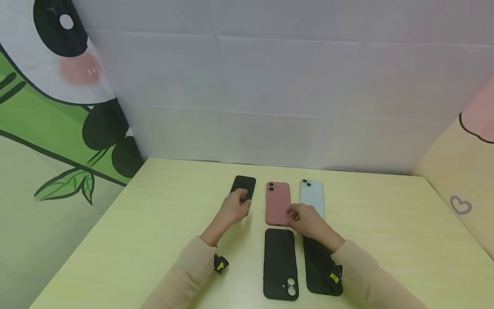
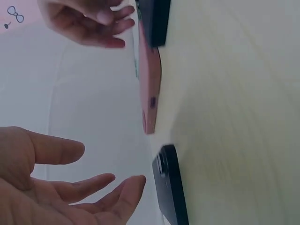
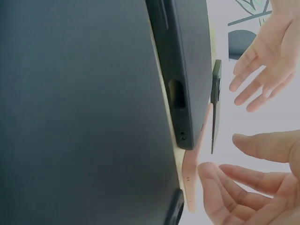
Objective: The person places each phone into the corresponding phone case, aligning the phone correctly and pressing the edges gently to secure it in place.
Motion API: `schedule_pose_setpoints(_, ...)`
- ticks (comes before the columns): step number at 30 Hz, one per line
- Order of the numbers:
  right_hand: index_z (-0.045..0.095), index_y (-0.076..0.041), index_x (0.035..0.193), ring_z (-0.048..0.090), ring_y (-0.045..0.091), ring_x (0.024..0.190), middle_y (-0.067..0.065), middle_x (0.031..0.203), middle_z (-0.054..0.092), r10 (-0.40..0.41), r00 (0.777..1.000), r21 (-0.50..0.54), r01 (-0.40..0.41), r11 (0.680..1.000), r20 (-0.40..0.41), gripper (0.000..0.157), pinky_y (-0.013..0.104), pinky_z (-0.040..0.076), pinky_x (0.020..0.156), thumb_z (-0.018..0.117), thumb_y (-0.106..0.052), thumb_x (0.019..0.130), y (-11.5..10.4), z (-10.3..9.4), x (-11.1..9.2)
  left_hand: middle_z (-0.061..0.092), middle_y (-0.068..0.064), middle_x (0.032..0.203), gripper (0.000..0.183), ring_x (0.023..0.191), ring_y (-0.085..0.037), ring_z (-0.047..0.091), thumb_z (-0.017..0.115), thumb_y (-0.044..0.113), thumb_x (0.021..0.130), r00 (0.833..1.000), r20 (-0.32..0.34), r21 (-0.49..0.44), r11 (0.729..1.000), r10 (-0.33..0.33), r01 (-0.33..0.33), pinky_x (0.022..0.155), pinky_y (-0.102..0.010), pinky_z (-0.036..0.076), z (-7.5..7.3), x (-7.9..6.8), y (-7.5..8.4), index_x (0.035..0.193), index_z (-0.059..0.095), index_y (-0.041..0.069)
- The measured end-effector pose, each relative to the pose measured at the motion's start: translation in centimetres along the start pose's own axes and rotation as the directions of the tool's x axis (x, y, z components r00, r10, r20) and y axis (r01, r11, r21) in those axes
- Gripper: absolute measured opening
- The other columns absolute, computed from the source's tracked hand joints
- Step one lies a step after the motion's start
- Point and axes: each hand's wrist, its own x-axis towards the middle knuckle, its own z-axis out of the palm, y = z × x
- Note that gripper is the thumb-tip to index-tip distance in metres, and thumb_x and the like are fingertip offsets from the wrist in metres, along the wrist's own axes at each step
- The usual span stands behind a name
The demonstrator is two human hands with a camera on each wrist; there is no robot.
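Note:
My left hand [image 1: 236,206] hovers over the lower part of a black phone [image 1: 243,183] at the back. In the left wrist view its relaxed fingers and thumb stand apart, with the phone's edge [image 2: 174,187] close to the fingertips. My right hand [image 1: 308,219] is above the lower right corner of a pink phone [image 1: 278,201], thumb and fingers apart with nothing between them. Partly behind that hand lies a light blue phone [image 1: 313,195]. Nearer to me are two black phone cases, one [image 1: 279,262] with camera cutouts, the other [image 1: 318,274] partly under my right forearm.
All these things lie on a pale yellow table [image 1: 154,223]. A white cloth wall [image 1: 270,86] rises at its back edge, and a printed cartoon panel [image 1: 46,103] stands on the left. Another panel with a heart [image 1: 461,206] borders the right.

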Motion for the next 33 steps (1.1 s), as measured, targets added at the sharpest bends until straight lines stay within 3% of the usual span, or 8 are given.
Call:
schedule_pose_setpoints(4, 0.062, 0.004, 0.098, 0.059, 0.017, 0.075, 0.009, 0.083, 0.063, -0.037, 0.999, 0.003, 0.037, 0.999, 0.016, 0.019, 0.027, 0.048, 0.061, 0.065, -0.004, 0.081, -1.0, 0.4, -0.7, 0.05, -0.027, 0.121, 0.042, 0.109, -0.039, 0.052, 0.049, 0.013, 0.092, 0.999, -0.045, 0.031, 0.999, -0.013, 0.014, 0.089, -0.046, 0.046, -0.7, 0.3, -0.9, 0.127, 0.044, -0.008)
schedule_pose_setpoints(9, 0.063, 0.001, 0.097, 0.057, 0.016, 0.078, 0.009, 0.087, 0.064, 0.006, 0.999, 0.01, -0.006, 1.0, 0.034, 0.022, 0.03, 0.049, 0.066, 0.07, -0.007, 0.078, -2.2, 1.2, -1.4, 0.046, -0.03, 0.123, 0.047, 0.109, -0.046, 0.047, 0.052, 0.017, 0.091, 0.994, -0.083, 0.109, 0.99, -0.077, 0.085, 0.087, -0.051, 0.044, -1.1, 0.6, -1.5, 0.13, 0.041, -0.006)
schedule_pose_setpoints(16, 0.063, -0.001, 0.097, 0.054, 0.017, 0.079, 0.006, 0.088, 0.062, 0.003, 0.997, -0.046, 0.0, 0.999, 0.075, 0.03, 0.034, 0.046, 0.071, 0.076, -0.014, 0.072, -3.1, 2.2, -2.3, 0.044, -0.029, 0.119, 0.053, 0.104, -0.047, 0.045, 0.057, 0.028, 0.089, 0.978, -0.066, 0.307, 0.929, -0.198, 0.208, 0.081, -0.052, 0.044, -0.9, 1.1, -2.3, 0.125, 0.043, -0.008)
schedule_pose_setpoints(20, 0.06, 0.0, 0.102, 0.053, 0.018, 0.084, 0.007, 0.094, 0.06, 0.004, 0.993, -0.068, 0.004, 0.998, 0.117, 0.043, 0.035, 0.046, 0.074, 0.08, -0.018, 0.068, -3.5, 2.7, -3.0, 0.044, -0.028, 0.116, 0.056, 0.105, -0.045, 0.044, 0.061, 0.034, 0.086, 0.968, -0.047, 0.366, 0.898, -0.246, 0.246, 0.082, -0.051, 0.042, -0.5, 1.2, -2.6, 0.12, 0.044, -0.008)
schedule_pose_setpoints(24, 0.055, 0.001, 0.111, 0.051, 0.02, 0.091, 0.01, 0.105, 0.057, -0.002, 0.987, -0.105, 0.019, 0.994, 0.16, 0.059, 0.038, 0.045, 0.079, 0.082, -0.024, 0.065, -4.0, 3.0, -3.6, 0.043, -0.03, 0.117, 0.066, 0.108, -0.045, 0.041, 0.064, 0.039, 0.083, 0.965, -0.046, 0.402, 0.879, -0.259, 0.255, 0.086, -0.053, 0.04, -0.2, 1.1, -2.6, 0.121, 0.042, -0.01)
schedule_pose_setpoints(29, 0.042, -0.001, 0.13, 0.047, 0.028, 0.107, 0.013, 0.125, 0.047, 0.004, 0.982, -0.141, 0.023, 0.99, 0.189, 0.084, 0.043, 0.044, 0.089, 0.084, -0.028, 0.062, -4.7, 3.4, -4.3, 0.041, -0.031, 0.121, 0.079, 0.111, -0.045, 0.04, 0.068, 0.042, 0.079, 0.972, -0.019, 0.438, 0.872, -0.233, 0.217, 0.088, -0.054, 0.04, -0.2, 0.6, -2.3, 0.128, 0.036, -0.012)
schedule_pose_setpoints(33, 0.033, -0.003, 0.138, 0.045, 0.03, 0.107, 0.013, 0.13, 0.042, 0.024, 0.98, -0.163, 0.008, 0.987, 0.198, 0.096, 0.045, 0.044, 0.086, 0.084, -0.028, 0.061, -5.2, 3.7, -4.8, 0.044, -0.029, 0.118, 0.081, 0.109, -0.044, 0.042, 0.071, 0.041, 0.077, 0.979, -0.006, 0.495, 0.85, -0.205, 0.181, 0.086, -0.052, 0.042, -0.2, 0.1, -2.2, 0.127, 0.037, -0.012)
